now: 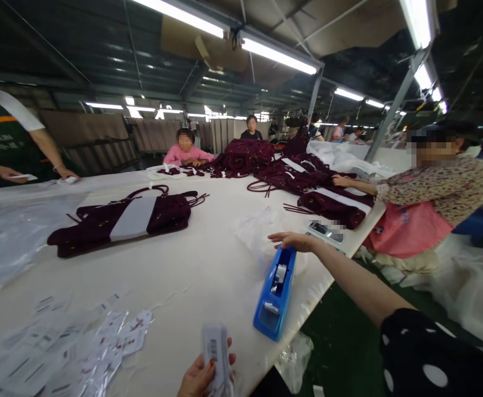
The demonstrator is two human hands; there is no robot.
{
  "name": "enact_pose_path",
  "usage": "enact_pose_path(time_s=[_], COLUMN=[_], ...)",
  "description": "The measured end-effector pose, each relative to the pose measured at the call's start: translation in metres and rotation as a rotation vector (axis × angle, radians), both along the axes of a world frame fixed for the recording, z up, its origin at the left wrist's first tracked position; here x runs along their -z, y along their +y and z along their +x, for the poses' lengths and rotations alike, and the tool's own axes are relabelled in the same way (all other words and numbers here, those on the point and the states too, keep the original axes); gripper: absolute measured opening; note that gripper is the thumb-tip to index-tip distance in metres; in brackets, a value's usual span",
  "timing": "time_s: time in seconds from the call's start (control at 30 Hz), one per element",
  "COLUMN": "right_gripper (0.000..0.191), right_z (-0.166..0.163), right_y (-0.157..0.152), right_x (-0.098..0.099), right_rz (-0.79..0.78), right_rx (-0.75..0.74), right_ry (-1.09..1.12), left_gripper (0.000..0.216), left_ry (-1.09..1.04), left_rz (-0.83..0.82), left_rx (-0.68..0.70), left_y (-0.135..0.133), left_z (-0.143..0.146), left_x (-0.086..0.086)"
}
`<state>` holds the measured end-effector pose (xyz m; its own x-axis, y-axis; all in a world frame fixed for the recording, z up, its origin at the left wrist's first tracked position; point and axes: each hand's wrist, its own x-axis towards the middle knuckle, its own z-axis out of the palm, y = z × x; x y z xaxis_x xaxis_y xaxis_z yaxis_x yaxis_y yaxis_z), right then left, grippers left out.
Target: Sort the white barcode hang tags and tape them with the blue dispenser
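Barcode tag (215, 353) gripped in left hand (202, 375) fingers; right hand (293, 241) (fingers loose) over tape dispenser (275, 293).

- The bench (192, 275) lies bare in a broad strip between the dark garment (121, 220) and the blue tape dispenser (275, 292).
- Loose paper tags (80, 342) clutter the near left.
- Clear plastic bags (5, 242) cover the far left.
- Piled maroon garments (299, 176) and a co-worker's arm (355, 184) block the far right.

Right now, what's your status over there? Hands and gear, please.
Left hand holds a barcode tag. Right hand reaches above the blue tape dispenser. Clear plastic bag lies just beyond it.
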<state>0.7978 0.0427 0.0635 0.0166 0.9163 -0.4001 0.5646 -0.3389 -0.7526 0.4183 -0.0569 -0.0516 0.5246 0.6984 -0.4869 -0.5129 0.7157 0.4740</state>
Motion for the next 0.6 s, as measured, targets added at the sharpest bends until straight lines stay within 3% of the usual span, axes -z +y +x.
enact_pose_path(time_s=[0.2,0.4,0.5,0.6], right_gripper=[0.054,0.049,0.050,0.050], right_z=[0.003,-0.017,-0.019,-0.008], right_y=[-0.008,-0.035,-0.041,-0.036], right_x=[0.009,0.021,0.028,0.030], right_rz=[0.134,0.298,0.252,0.091], right_rx=[0.278,0.320,0.352,0.308], right_ry=[0.063,0.131,0.129,0.158], left_gripper=[0.044,0.039,0.035,0.032], left_ry=[-0.056,-0.120,-0.123,-0.112], left_rz=[0.036,-0.042,-0.068,-0.064], left_rx=[0.165,0.139,0.163,0.178], left_y=[-0.003,-0.008,-0.011,-0.012], left_z=[0.015,0.040,0.052,0.060], left_x=[-0.013,-0.023,-0.029,-0.033])
